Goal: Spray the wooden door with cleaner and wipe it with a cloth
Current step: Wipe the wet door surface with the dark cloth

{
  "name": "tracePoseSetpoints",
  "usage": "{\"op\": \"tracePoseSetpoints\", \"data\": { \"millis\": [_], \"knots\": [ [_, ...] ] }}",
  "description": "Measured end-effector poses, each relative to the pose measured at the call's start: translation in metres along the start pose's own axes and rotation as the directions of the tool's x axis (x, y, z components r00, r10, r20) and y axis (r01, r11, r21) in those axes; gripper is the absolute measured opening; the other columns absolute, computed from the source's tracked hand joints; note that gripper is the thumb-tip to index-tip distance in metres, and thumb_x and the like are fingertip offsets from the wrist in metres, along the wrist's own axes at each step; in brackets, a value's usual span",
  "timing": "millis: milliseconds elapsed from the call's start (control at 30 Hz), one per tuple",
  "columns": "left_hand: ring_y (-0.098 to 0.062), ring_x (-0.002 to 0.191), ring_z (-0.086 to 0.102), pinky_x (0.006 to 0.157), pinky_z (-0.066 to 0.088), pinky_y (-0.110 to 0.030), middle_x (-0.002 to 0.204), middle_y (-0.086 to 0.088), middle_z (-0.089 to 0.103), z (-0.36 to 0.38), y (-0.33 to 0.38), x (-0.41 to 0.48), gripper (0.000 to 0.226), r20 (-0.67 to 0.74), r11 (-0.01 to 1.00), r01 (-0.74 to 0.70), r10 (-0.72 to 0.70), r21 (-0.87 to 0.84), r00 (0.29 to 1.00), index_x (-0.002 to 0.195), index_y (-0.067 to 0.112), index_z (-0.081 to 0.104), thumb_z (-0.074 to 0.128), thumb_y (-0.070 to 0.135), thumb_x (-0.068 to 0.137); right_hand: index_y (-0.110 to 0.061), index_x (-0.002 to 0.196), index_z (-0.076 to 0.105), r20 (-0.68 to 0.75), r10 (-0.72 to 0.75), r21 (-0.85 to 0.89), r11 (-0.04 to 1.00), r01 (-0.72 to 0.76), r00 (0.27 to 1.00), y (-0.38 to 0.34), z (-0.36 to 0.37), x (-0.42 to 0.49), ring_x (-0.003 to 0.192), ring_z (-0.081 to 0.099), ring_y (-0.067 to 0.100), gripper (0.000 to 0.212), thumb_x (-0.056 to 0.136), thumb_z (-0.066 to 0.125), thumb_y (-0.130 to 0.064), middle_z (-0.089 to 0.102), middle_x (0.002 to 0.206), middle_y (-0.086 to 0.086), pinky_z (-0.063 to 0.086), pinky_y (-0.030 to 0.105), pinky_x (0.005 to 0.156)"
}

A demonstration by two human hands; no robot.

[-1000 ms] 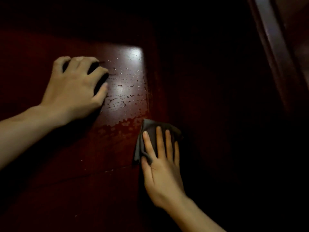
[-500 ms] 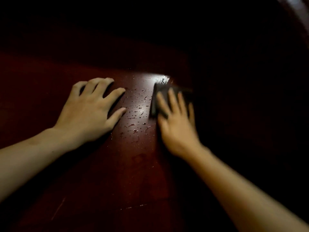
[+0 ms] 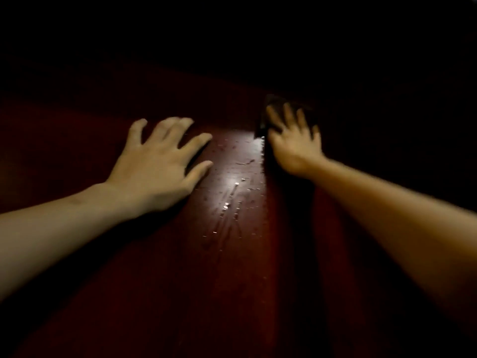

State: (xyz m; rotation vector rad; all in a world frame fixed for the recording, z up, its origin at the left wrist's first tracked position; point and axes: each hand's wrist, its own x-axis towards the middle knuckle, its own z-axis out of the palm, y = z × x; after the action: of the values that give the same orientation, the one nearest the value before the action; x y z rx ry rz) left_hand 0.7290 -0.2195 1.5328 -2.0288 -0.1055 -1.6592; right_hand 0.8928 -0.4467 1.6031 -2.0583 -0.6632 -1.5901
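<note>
The dark red wooden door [image 3: 232, 267] fills the view, lit only in a narrow strip where droplets of cleaner [image 3: 232, 192] glisten. My left hand [image 3: 160, 166] lies flat on the door with fingers spread and holds nothing. My right hand [image 3: 291, 143] presses a dark grey cloth [image 3: 268, 107] against the door above the wet strip; only the cloth's upper left edge shows past my fingers. No spray bottle is in view.
Everything above and to the right of my hands is in deep shadow and I cannot make out anything there. My two forearms reach in from the lower left and the right edge.
My right hand has slid the cloth further up the door, past the wet patch. My left hand has stayed flat beside the droplets, fingers spreading a little. The view has tilted upward.
</note>
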Motion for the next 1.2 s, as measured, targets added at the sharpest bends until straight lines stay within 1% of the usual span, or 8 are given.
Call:
{"op": "tracePoseSetpoints", "data": {
  "millis": [133,267,433,633,833,967,1067,1200],
  "knots": [
    [-0.019,0.161,0.004,0.124,0.004,-0.069,0.173,-0.002,0.011,0.008,-0.012,-0.021,0.076,0.004,0.998,-0.05,0.05,0.044,0.999,0.163,0.04,0.012,-0.002,0.069,0.095,-0.044,0.162,0.001,0.001,0.017,0.007,1.0,-0.017,1.0,-0.006,-0.007,0.013,0.158,-0.014,0.022,0.058,0.107,0.022,-0.045,-0.011,0.173,-0.003,-0.007,0.056,0.125],
    [-0.02,0.162,0.003,0.122,0.0,-0.073,0.174,-0.003,0.007,0.009,-0.012,-0.027,0.072,-0.024,0.999,-0.035,0.035,0.006,0.999,0.163,0.038,0.011,-0.003,0.065,0.098,-0.042,0.162,0.002,-0.027,-0.227,-0.114,0.968,0.223,0.974,-0.035,0.023,-0.137,0.159,-0.011,0.025,0.067,0.099,0.022,-0.046,-0.007,0.173,-0.001,0.0,0.058,0.126],
    [-0.019,0.162,0.004,0.124,-0.001,-0.07,0.175,-0.003,0.009,0.005,-0.021,-0.045,0.071,0.009,0.999,-0.041,0.041,-0.01,0.999,0.164,0.036,0.012,-0.001,0.062,0.099,-0.036,0.163,0.018,0.094,-0.384,-0.221,0.892,0.395,0.919,-0.053,0.062,-0.301,0.153,0.026,0.037,0.091,0.081,0.051,-0.06,0.023,0.169,0.012,0.027,0.06,0.11],
    [-0.017,0.161,-0.008,0.128,-0.004,-0.062,0.175,0.0,-0.002,0.002,-0.051,-0.051,0.073,0.026,1.0,-0.005,0.005,0.005,1.0,0.164,0.038,-0.006,-0.007,0.064,0.095,-0.06,0.151,-0.018,0.015,-0.22,-0.034,0.975,0.22,0.975,-0.063,0.027,-0.147,0.154,-0.029,0.021,0.078,0.081,-0.003,-0.091,-0.029,0.167,-0.006,-0.01,0.056,0.125],
    [-0.015,0.16,-0.015,0.126,-0.007,-0.065,0.174,0.002,-0.01,-0.005,-0.088,-0.056,0.075,0.035,0.996,0.091,-0.092,0.023,0.995,0.162,0.042,-0.009,-0.008,0.068,0.092,-0.05,0.159,-0.004,0.038,-0.125,-0.013,0.992,0.125,0.991,-0.093,-0.003,-0.001,0.156,-0.023,0.024,0.074,0.094,0.014,-0.08,-0.017,0.171,-0.003,-0.013,0.057,0.124],
    [-0.017,0.16,-0.019,0.123,-0.008,-0.07,0.174,0.003,-0.016,-0.006,-0.093,-0.075,0.075,0.061,0.995,0.085,-0.087,0.043,0.994,0.161,0.042,-0.013,-0.01,0.07,0.092,-0.048,0.159,-0.007,0.054,-0.365,-0.141,0.919,0.369,0.929,-0.112,0.019,-0.119,0.157,-0.018,0.028,0.082,0.088,0.009,-0.086,-0.014,0.172,0.002,-0.003,0.063,0.124],
    [-0.017,0.16,-0.017,0.123,-0.006,-0.071,0.174,0.003,-0.014,-0.007,-0.097,-0.09,0.075,0.059,0.996,0.083,-0.085,0.036,0.995,0.162,0.042,-0.011,-0.009,0.07,0.093,-0.036,0.164,0.012,0.109,-0.574,-0.238,0.777,0.582,0.811,-0.117,0.06,-0.26,0.155,0.014,0.043,0.074,0.1,0.027,-0.07,0.005,0.172,0.012,0.021,0.068,0.116],
    [-0.017,0.16,-0.015,0.123,-0.005,-0.071,0.174,0.002,-0.011,-0.01,-0.108,-0.105,0.075,0.072,0.995,0.096,-0.097,0.02,0.993,0.162,0.041,-0.011,-0.007,0.071,0.093,-0.036,0.162,0.022,0.178,-0.592,-0.282,0.735,0.617,0.786,-0.115,0.077,-0.321,0.152,0.022,0.041,0.067,0.102,0.04,-0.059,0.02,0.17,0.012,0.034,0.062,0.106]
  ]
}}
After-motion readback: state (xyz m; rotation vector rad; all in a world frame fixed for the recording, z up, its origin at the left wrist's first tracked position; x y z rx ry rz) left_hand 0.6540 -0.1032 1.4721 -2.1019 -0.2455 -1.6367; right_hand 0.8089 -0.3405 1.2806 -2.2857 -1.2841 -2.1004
